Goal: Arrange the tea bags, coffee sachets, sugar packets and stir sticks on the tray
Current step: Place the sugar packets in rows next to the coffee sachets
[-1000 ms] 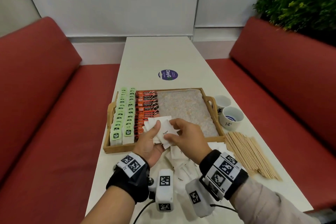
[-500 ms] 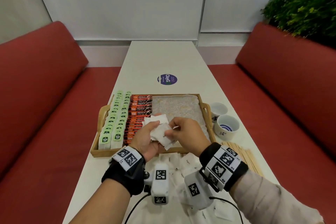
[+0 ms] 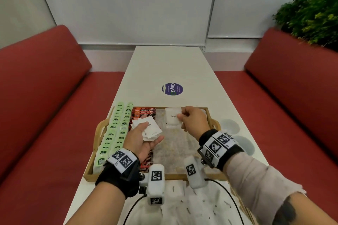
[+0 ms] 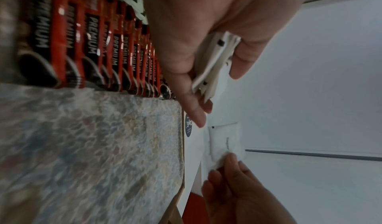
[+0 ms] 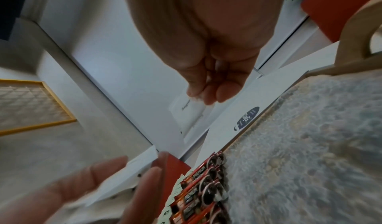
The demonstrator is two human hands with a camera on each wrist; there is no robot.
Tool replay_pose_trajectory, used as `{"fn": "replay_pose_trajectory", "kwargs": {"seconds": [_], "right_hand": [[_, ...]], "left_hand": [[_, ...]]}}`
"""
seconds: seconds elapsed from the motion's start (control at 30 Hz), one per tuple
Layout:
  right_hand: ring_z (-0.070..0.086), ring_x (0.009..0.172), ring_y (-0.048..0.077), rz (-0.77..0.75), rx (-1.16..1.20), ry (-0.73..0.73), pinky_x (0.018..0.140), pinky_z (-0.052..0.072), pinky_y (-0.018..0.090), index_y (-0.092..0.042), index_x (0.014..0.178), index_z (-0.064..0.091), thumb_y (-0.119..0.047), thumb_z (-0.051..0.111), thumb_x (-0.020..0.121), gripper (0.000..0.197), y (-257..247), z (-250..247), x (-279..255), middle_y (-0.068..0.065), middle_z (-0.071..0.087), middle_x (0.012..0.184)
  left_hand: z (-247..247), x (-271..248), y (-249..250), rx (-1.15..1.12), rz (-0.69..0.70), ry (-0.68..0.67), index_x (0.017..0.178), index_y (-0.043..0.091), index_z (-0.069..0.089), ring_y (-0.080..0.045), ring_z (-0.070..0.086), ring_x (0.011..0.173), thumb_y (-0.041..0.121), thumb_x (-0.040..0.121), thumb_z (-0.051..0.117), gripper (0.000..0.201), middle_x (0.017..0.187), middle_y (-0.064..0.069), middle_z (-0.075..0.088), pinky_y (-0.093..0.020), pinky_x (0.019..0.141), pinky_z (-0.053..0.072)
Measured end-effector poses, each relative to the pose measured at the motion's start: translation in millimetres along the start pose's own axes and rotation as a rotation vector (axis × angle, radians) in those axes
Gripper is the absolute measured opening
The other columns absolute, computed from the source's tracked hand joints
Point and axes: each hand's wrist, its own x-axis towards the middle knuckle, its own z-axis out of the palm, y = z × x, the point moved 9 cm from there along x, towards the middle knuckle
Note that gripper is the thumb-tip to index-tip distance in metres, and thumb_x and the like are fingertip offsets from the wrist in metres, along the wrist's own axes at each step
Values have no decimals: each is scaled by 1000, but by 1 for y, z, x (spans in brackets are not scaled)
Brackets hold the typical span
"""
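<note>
A wooden tray (image 3: 213, 124) lies on the white table with two rows of green tea bags (image 3: 117, 128) at its left and a row of red coffee sachets (image 3: 144, 111) (image 4: 91, 47) beside them. My left hand (image 3: 144, 137) holds a small stack of white sugar packets (image 3: 150, 128) (image 4: 215, 61) over the coffee sachets. My right hand (image 3: 190, 120) pinches one white sugar packet (image 3: 172, 118) (image 5: 189, 113) by its edge above the far middle of the tray. More sugar packets (image 3: 192, 204) lie on the table in front of the tray.
Two white cups (image 3: 244, 144) stand right of the tray, blurred. A purple round sticker (image 3: 172, 88) marks the table beyond it. Red benches (image 3: 45, 115) run along both sides, and a plant (image 3: 311, 11) stands at the back right.
My right hand has drawn one sugar packet off the stack and carried it away toward the tray's far middle. The left hand stays over the sachets with the stack. The head view tilted closer.
</note>
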Motion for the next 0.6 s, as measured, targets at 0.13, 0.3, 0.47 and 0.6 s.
{"fn": "replay_pose_trajectory", "kwargs": {"seconds": [0.13, 0.3, 0.47, 0.6], "right_hand": [[59, 54, 20, 43, -56, 15, 66, 53, 36, -11, 76, 52, -8, 57, 93, 18, 8, 18, 49, 6, 57, 68], [67, 77, 31, 98, -167, 31, 79, 55, 38, -13, 81, 56, -12, 60, 90, 10, 22, 40, 101, 11, 66, 85], [60, 88, 24, 139, -306, -9, 82, 49, 33, -6, 92, 66, -13, 63, 88, 8, 42, 62, 130, 5, 59, 84], [62, 96, 29, 153, -331, -19, 84, 51, 35, -8, 92, 66, -14, 63, 88, 8, 50, 76, 138, 10, 66, 94]], "left_hand": [[1, 25, 12, 16, 2, 9, 103, 8, 57, -31, 59, 88, 10, 96, 48, 11, 96, -16, 61, -47, 64, 56], [4, 51, 30, 10, 47, -11, 111, 15, 59, -29, 60, 89, 9, 97, 47, 20, 98, -14, 63, -45, 66, 56], [3, 67, 37, -13, 58, -39, 107, 23, 63, -28, 60, 90, 9, 97, 44, 25, 104, -12, 63, -43, 66, 57], [0, 72, 38, -24, 62, -41, 107, 23, 63, -28, 60, 92, 8, 97, 44, 26, 103, -11, 63, -44, 68, 56]]}}
